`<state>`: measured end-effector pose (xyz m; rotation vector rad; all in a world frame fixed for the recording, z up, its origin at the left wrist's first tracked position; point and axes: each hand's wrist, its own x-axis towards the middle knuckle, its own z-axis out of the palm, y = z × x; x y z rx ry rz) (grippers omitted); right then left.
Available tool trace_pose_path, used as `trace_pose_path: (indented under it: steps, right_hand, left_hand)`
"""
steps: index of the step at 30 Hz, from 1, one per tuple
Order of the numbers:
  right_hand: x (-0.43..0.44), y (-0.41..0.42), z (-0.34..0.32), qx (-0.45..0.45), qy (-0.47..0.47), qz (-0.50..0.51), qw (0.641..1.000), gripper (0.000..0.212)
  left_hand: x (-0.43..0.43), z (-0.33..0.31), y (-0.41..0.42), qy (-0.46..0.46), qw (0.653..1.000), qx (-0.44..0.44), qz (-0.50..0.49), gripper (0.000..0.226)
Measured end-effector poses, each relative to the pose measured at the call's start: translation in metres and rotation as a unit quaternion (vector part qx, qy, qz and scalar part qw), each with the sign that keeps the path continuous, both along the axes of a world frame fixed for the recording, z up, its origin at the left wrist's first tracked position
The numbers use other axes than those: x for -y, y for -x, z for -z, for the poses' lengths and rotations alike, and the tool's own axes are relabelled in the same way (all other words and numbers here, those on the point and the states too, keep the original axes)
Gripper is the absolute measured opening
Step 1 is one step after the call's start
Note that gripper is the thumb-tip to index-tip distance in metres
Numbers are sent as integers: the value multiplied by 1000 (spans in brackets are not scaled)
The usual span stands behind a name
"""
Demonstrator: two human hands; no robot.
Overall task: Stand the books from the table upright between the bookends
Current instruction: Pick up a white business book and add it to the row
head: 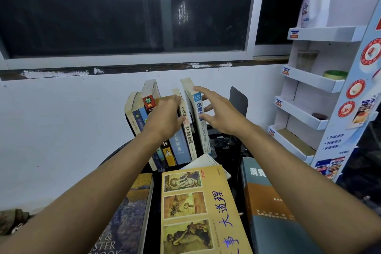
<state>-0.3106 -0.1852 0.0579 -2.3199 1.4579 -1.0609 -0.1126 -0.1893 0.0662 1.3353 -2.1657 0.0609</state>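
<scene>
Step in hand: seating the last stood book against the row. The row (pixel 136 118) stands on the table (pixel 115 153) near the wall, spines facing the camera. The left hand (pixel 165 116) lies against it, with fingers and thumb bent onto the spine of the beige book (pixel 188 131). Whether this hand pinches that book or only presses on it cannot be determined. The white book (pixel 204 137) stands at the right end of the row, with a dark gap showing between it and the beige book. The right hand (pixel 219 114) is spread open; its index fingertip touches the top edge of the white book and its thumb lies near the spine. The right bookend (pixel 239 100) stands apart from the white book, behind the right hand. The left bookend is not visible. The task is judged partly complete: the yellow book (pixel 202 208), the teal book (pixel 268 212) and the painted book (pixel 132 208) lie flat at the near edge of the table, and a pale book lies partly under the yellow one. Next move, as judged: push the white book left until the gap closes, keeping the left hand braced so the row does not tip. Then free one hand and lift a flat book. The space before the right bookend appears sufficient for further books.
</scene>
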Motion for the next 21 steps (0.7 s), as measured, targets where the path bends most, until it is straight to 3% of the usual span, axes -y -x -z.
trace_pose_path:
  steps: [17, 21]
  right_hand:
    - [-15, 12, 0, -18, -2, 4, 1000, 78]
    - [-31, 25, -2, -40, 6, 17, 999, 70]
  left_hand:
    - [-13, -4, -1, -23, 1000, -10, 8, 24]
    - [-27, -2, -1, -16, 999, -28, 6, 45]
